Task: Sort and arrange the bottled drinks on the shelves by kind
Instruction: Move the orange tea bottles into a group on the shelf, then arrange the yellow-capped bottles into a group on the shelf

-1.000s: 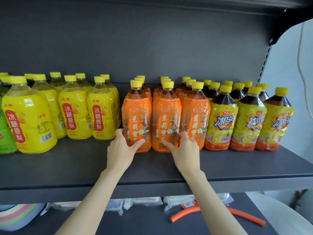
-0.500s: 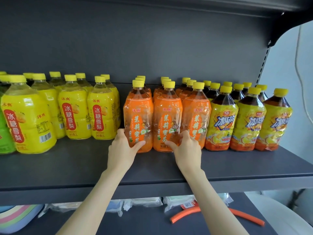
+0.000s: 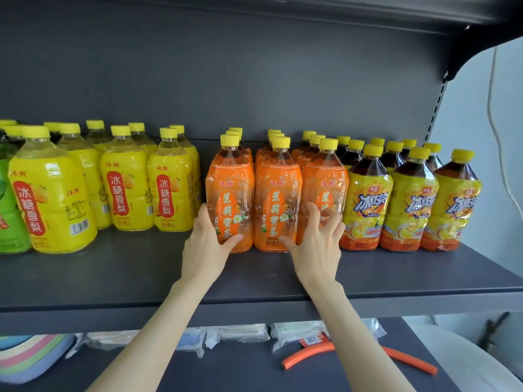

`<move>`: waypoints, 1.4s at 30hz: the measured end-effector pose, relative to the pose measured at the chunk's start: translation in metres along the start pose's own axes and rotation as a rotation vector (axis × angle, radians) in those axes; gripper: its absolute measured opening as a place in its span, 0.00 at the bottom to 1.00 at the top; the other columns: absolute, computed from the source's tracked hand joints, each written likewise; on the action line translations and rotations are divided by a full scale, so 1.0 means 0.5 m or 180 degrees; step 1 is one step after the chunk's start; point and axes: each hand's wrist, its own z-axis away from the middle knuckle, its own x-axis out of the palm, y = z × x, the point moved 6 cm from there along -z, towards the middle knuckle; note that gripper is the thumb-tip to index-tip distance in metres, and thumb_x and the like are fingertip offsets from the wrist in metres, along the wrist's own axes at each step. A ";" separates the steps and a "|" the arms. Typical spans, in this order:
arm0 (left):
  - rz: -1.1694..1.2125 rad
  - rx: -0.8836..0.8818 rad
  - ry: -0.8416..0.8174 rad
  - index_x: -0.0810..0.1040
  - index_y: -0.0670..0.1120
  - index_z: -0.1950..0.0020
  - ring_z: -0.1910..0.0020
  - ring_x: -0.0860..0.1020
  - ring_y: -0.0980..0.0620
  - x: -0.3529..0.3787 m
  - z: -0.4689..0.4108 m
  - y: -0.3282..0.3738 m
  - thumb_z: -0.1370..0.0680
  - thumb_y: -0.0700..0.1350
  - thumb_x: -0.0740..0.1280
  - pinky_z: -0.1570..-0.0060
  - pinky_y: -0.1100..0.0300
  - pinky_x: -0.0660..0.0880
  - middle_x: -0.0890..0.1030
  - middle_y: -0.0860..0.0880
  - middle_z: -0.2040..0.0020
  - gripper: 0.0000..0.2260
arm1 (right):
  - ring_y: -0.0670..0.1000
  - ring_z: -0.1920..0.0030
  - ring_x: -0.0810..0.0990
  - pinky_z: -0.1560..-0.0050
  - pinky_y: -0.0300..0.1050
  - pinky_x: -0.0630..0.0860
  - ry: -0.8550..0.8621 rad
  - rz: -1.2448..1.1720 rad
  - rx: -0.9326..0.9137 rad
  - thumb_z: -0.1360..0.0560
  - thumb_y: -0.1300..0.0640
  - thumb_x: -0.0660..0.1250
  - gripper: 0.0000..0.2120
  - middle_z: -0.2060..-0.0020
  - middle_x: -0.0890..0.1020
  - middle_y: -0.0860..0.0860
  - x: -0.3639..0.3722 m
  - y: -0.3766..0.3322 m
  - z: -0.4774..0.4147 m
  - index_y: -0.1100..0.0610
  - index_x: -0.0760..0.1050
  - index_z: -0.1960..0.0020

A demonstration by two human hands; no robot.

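Right hand fingers now spread wider; both hands against three front orange bottles.

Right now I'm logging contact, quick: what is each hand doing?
Left hand: closed around the leftmost front orange-label bottle.
Right hand: fingers spread against the rightmost front orange-label bottle, no closed grip.

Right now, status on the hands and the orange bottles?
Left hand cupping the front-left orange bottle. Right hand on the front-right orange bottle, fingers spread. Nothing in the way.
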 end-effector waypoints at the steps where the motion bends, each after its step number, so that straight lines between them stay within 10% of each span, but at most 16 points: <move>1: -0.0006 0.0001 0.0012 0.54 0.45 0.26 0.35 0.72 0.43 -0.001 0.000 0.000 0.30 0.56 0.71 0.41 0.46 0.72 0.68 0.44 0.30 0.40 | 0.66 0.42 0.72 0.61 0.58 0.81 -0.0010 -0.0003 0.0005 0.38 0.48 0.80 0.38 0.39 0.71 0.64 0.001 -0.001 -0.001 0.56 0.69 0.33; 10: -0.0709 -0.0060 -0.0203 0.52 0.46 0.25 0.40 0.76 0.43 -0.017 0.022 0.003 0.26 0.58 0.67 0.44 0.48 0.74 0.72 0.45 0.33 0.37 | 0.61 0.36 0.68 0.51 0.55 0.78 -0.0460 -0.0150 -0.0050 0.27 0.48 0.72 0.32 0.33 0.66 0.60 -0.011 -0.009 0.012 0.55 0.63 0.28; 18: -0.0810 0.0514 -0.0116 0.78 0.48 0.44 0.55 0.82 0.54 -0.145 0.099 -0.006 0.23 0.51 0.65 0.56 0.58 0.78 0.84 0.52 0.53 0.12 | 0.53 0.48 0.80 0.50 0.50 0.79 -0.1417 -0.0893 -0.0618 0.22 0.51 0.65 0.13 0.46 0.80 0.51 -0.017 -0.111 0.074 0.56 0.76 0.41; 42: -0.0846 0.0301 0.1120 0.80 0.46 0.46 0.51 0.79 0.51 -0.993 0.174 -0.557 0.25 0.49 0.69 0.51 0.55 0.74 0.81 0.53 0.51 0.10 | 0.50 0.53 0.80 0.49 0.49 0.76 -0.1395 -0.2124 -0.1621 0.22 0.49 0.65 0.14 0.47 0.79 0.48 0.046 -1.032 0.404 0.55 0.77 0.41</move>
